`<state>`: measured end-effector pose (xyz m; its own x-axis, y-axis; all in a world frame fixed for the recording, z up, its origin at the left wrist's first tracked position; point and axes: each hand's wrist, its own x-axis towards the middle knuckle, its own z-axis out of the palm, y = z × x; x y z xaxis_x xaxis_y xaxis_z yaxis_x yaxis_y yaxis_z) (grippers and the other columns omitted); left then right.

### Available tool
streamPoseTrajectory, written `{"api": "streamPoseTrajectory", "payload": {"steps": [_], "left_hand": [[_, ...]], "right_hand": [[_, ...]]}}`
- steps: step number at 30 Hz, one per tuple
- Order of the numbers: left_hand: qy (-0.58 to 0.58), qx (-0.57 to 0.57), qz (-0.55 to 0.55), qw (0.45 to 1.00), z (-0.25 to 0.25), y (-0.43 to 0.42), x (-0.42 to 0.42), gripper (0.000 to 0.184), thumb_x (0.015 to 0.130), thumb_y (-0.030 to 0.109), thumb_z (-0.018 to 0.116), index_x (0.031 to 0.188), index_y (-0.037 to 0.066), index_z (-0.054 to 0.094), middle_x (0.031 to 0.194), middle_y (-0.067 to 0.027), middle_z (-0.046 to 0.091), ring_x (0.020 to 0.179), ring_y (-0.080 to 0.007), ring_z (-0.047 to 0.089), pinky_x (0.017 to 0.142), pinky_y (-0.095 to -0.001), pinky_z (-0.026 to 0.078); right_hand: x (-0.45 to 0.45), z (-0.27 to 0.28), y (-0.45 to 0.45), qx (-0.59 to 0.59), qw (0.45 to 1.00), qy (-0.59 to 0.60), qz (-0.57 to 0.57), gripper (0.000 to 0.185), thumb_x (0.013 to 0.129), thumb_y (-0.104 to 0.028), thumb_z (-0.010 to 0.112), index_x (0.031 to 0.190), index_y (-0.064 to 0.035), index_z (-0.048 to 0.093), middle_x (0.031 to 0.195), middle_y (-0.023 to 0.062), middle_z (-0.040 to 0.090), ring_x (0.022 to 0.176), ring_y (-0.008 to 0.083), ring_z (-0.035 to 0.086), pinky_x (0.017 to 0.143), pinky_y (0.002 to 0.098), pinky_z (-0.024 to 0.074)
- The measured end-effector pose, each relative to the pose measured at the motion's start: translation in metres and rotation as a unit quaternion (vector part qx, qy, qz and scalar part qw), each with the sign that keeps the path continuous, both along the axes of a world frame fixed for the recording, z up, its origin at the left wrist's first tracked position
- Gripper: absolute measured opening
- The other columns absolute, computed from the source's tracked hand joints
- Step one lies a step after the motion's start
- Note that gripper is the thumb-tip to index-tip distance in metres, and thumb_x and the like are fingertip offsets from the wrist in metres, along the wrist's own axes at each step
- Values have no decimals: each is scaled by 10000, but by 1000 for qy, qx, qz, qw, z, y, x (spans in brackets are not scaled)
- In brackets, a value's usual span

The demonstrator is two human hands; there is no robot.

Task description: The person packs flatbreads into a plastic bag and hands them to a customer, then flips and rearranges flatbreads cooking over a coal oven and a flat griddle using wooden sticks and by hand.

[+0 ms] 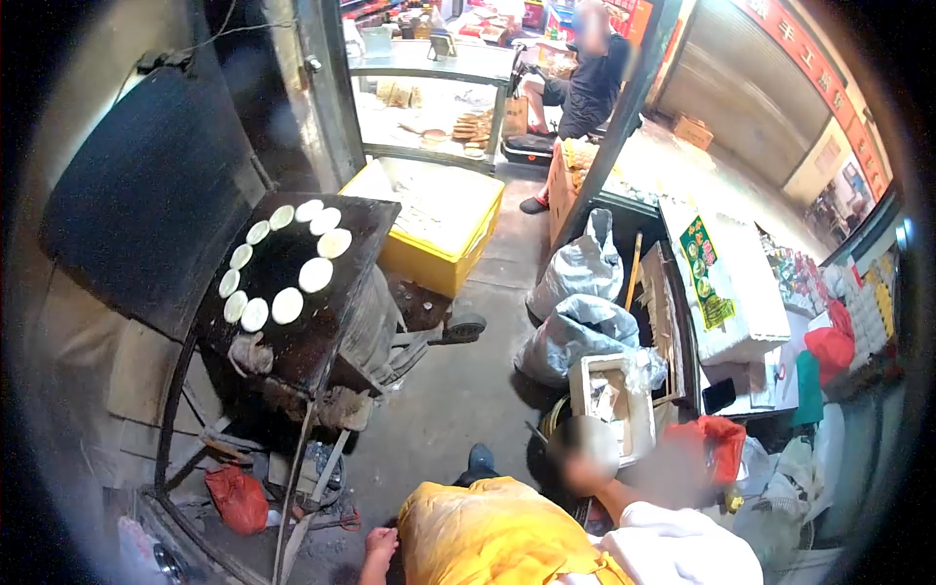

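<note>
My left hand [382, 542] hangs beside the yellow apron [497, 531] on my body, its fingers curled in with nothing visible in them. On the right, a bare forearm [612, 497] reaches out of a white sleeve [673, 546]. At its end my right hand [582, 476] is smeared by a blurred patch, so its fingers do not show. It is near a white foam box [634, 444] with small items inside. To the left, pale flat dough rounds [287, 305] lie in a ring on a dark griddle [275, 255], and a greyish cloth [251, 354] rests at its near edge.
A yellow bin [429, 261] stands beyond the griddle. Grey sacks [575, 336] line the right side, by a counter with a white box [726, 292]. A red bag [236, 497] lies low at left. Past a glass case [429, 112], a person [590, 88] sits outside.
</note>
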<state>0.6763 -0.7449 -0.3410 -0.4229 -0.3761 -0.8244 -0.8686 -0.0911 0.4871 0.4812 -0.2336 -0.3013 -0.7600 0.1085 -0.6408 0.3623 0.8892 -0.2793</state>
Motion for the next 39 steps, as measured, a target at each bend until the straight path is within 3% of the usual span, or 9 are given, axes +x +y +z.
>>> {"api": "streamPoseTrajectory", "payload": {"steps": [7,12,16,18,21,25,29,32,39], "left_hand": [[65,-63,-186,978,105,77,-165,201,824,220,708,802,32,641,658,-30,626,592,-112,537,578,-294,466],[141,199,-141,959,143,107,-212,402,900,69,586,1289,43,486,1225,-100,584,1120,-177,554,998,-305,425],[195,349,-204,894,185,124,-238,415,962,169,558,1352,53,475,1333,-75,523,1243,-162,467,1073,-306,348],[158,397,-236,873,213,117,-252,417,977,190,532,1366,53,471,1349,-73,511,1252,-159,456,1080,-301,336],[150,426,-303,839,216,95,-258,423,1007,222,472,1387,39,467,1384,-69,486,1276,-151,428,1093,-285,309],[212,362,-363,832,202,43,-259,462,998,289,479,1368,12,481,1344,-91,526,1229,-171,493,1065,-310,366],[127,346,-228,901,181,-17,-256,380,1010,257,473,1297,12,524,1210,-72,617,1110,-133,551,987,-276,408],[186,172,-147,956,145,-47,-259,266,961,231,570,1100,11,628,966,-102,699,859,-131,632,839,-279,483],[61,81,-179,979,56,-85,-216,270,946,195,586,1126,-5,589,998,-110,669,910,-180,640,787,-304,508]], "right_hand": [[-77,9,29,-58,994,22,-92,341,851,-177,582,1162,-50,646,1085,215,667,1022,376,635,905,412,501],[-67,-2,30,-19,994,-40,-96,299,833,-235,606,1016,-16,698,1014,249,667,982,397,639,852,427,509],[-34,-29,33,-32,997,-40,-62,280,788,-218,606,926,1,714,933,272,671,910,414,654,811,442,521],[-41,33,6,-58,978,-117,-164,284,774,-224,602,884,12,716,913,272,674,909,409,659,806,446,523],[4,-91,33,-67,983,-99,-139,293,775,-221,601,895,22,713,905,268,679,910,394,667,802,442,527],[-19,-20,-30,-5,981,-105,-161,301,776,-193,594,955,22,704,988,280,668,960,362,665,834,430,517],[-50,65,-108,-21,961,-147,-234,345,873,-252,578,1142,-41,631,1126,219,647,942,345,655,836,387,518],[-48,35,-127,-19,970,-123,-210,335,883,-264,605,1128,-37,629,1052,214,664,917,334,654,821,392,510],[-68,64,-158,-64,967,-102,-225,320,865,-286,665,1045,-22,670,1003,197,679,952,323,639,880,383,477]]}}
